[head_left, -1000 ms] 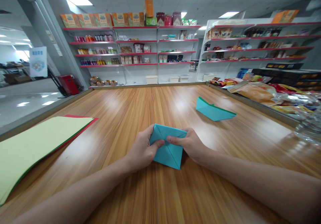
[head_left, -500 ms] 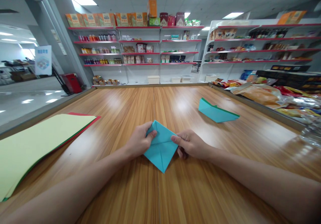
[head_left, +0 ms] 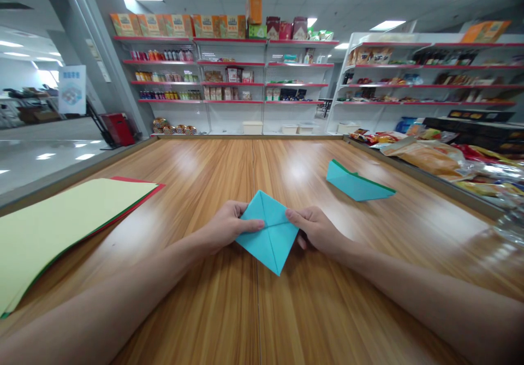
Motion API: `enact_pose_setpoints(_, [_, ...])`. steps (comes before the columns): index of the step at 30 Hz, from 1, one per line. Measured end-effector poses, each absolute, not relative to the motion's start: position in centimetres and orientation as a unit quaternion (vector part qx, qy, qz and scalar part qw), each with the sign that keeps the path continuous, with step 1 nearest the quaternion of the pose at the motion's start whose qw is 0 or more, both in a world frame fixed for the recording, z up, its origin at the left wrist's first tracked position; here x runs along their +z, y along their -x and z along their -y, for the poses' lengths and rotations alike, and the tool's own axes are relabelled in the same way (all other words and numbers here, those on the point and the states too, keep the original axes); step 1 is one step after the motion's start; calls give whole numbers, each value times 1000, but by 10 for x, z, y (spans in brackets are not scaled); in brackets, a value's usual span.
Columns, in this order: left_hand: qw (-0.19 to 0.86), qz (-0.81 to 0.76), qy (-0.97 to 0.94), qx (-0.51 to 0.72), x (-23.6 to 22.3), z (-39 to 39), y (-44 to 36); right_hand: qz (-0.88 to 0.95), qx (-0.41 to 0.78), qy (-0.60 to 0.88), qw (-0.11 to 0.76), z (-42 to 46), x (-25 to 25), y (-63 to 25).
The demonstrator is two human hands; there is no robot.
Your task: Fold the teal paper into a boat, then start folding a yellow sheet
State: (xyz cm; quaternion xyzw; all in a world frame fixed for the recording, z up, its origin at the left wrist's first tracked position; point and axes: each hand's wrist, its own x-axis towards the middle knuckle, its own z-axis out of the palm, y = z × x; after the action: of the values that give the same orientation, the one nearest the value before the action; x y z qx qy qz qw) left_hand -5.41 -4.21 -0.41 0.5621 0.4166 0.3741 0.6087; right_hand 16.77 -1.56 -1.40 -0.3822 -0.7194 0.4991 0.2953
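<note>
A folded sheet of blue paper point(head_left: 272, 239), shaped like a diamond with creases crossing at its middle, is held just above the table between both hands. My left hand point(head_left: 231, 226) pinches its left corner, the thumb lying flat across the front. At the right corner my right hand point(head_left: 315, 226) grips it with the thumb on top and the fingers behind, mostly hidden. Farther back on the right lies a folded blue paper boat point(head_left: 358, 183) with a green edge, apart from both hands.
On the left of the wooden table point(head_left: 196, 310) lies a stack of coloured paper point(head_left: 77, 212), pale yellow on top with green and red below. Packaged snacks point(head_left: 434, 157) crowd the right side beyond the table's raised edge. Stocked shelves point(head_left: 233, 84) stand behind.
The blue paper has turned slightly and now lies flatter to view, its lower tip shifted right. My left thumb has slid farther across its front. The camera view has shifted slightly.
</note>
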Motion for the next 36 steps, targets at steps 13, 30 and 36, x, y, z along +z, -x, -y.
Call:
enact_pose_setpoints(13, [558,-480,-534,416,-6,45,43,695,493,395,342,15,-18,-168])
enact_pose_setpoints(30, [523,-424,-559,484,-13,54,33,883,-54,338,321,25,-11,-162])
enact_pose_setpoints(36, [449,-446,-616,469,-11,60,30,919,-99,279,262,25,-4,-163])
